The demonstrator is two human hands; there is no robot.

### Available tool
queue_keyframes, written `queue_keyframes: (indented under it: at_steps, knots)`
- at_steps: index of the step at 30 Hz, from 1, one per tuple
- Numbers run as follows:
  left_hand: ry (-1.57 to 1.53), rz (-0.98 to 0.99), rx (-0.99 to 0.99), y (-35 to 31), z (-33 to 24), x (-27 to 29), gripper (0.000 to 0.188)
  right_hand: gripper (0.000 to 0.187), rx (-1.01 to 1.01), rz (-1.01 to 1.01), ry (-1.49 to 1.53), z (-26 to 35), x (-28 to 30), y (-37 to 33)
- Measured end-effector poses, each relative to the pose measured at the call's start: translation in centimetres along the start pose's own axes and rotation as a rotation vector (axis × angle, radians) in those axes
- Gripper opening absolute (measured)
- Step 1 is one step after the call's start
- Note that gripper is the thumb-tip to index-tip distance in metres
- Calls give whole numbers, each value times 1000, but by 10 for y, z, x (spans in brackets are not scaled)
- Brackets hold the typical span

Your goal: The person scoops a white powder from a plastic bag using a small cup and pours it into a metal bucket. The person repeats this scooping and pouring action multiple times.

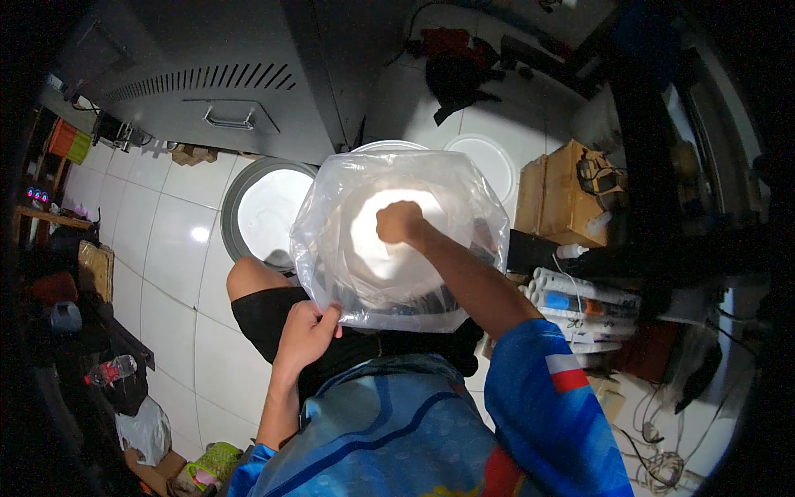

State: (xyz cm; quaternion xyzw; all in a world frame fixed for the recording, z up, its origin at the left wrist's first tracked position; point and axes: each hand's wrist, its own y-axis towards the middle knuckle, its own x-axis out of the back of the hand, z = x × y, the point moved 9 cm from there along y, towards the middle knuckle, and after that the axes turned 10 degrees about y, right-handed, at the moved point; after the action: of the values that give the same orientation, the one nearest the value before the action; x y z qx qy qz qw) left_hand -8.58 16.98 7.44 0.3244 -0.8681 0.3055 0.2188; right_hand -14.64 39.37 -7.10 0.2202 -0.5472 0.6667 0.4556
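The left hand (306, 331) pinches a crinkled, translucent plastic bag (319, 219); the right hand (401, 222) clenches over it, grasp unclear.

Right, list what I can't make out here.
In the head view:
What, if anything, the right hand holds: hidden by the hand itself.
The underside of the plastic bag: hidden by the bag.
Grey basin, right side: covered by the bag.
Dark thing at right: too shadowed.
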Motion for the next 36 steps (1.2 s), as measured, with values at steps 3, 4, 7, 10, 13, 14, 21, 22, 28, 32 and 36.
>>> queue_keyframes:
  at_steps: [3, 4, 7, 10, 13, 14, 21, 22, 28, 32, 36]
  knots:
    - [-6, 8, -2, 0, 1, 0, 47, 32, -90, -276, 246, -14, 38, 22]
    - [-10, 19, 4, -1, 1, -1, 48, 32, -93, -371, 273, -12, 47, 26]
    - [-19, 26, 22, -2, 3, -3, 47, 39, -162, -301, 484, 2, 22, 32]
    - [-18, 26, 7, -1, 2, -1, 47, 31, -51, -113, 213, 19, 1, 23]
    - [-11, 31, -8, 1, 2, 0, 47, 29, -82, -80, 108, 4, 10, 19]
    - [-5, 33, -3, 1, 2, 0, 47, 28, -95, -166, 163, 0, 22, 20]
    - [-16, 37, 6, 1, 2, 0, 47, 25, -148, -234, 279, -13, 28, 28]
    - [-15, 38, 8, 1, 2, 0, 47, 25, -143, -321, 234, -13, 33, 25]
    - [-41, 24, -9, 1, -1, 0, 48, 24, -18, -393, 125, -2, 38, 26]
    - [-19, 31, 8, 1, -1, 1, 47, 26, -49, -339, 163, 3, 20, 21]
    - [-21, 29, 13, 1, 0, 1, 47, 29, -26, -308, 67, -3, 25, 29]
